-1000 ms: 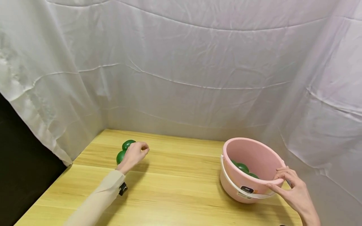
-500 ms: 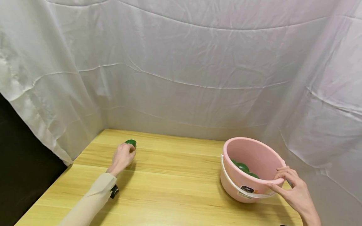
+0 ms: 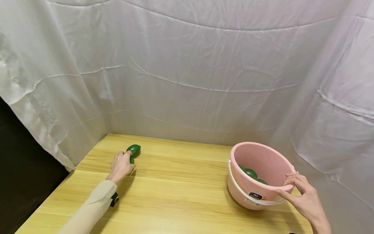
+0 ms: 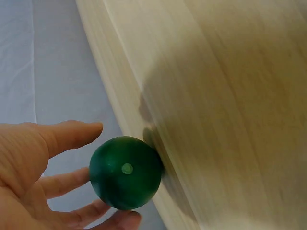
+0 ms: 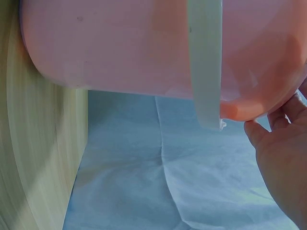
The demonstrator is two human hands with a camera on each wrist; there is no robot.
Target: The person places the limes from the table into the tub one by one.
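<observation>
Two smooth, dark green fruits with a slightly pointed end lie at the table's far left. The left hand (image 3: 120, 166) is at the nearer green fruit (image 4: 125, 177), mostly covering it in the head view. In the left wrist view its fingers reach behind and below this fruit, while the thumb stands apart from it. The farther green fruit (image 3: 134, 150) lies just beyond the fingertips. At the right, the right hand (image 3: 305, 195) grips the rim of a pink bucket (image 3: 263, 148), thumb outside and fingers over the edge. Several green fruits (image 3: 250, 173) lie inside, partly hidden by the bucket wall.
The bucket's white handle (image 5: 206, 62) hangs down along its front side. A light wooden table (image 3: 181, 195) carries everything. Pale cloth (image 3: 190, 71) encloses the back and sides, and a dark area (image 3: 26, 172) borders the table's left edge.
The left hand has moved left and slightly towards the person, from over the two fruits to around the nearer one. The right hand and bucket have stayed put.
</observation>
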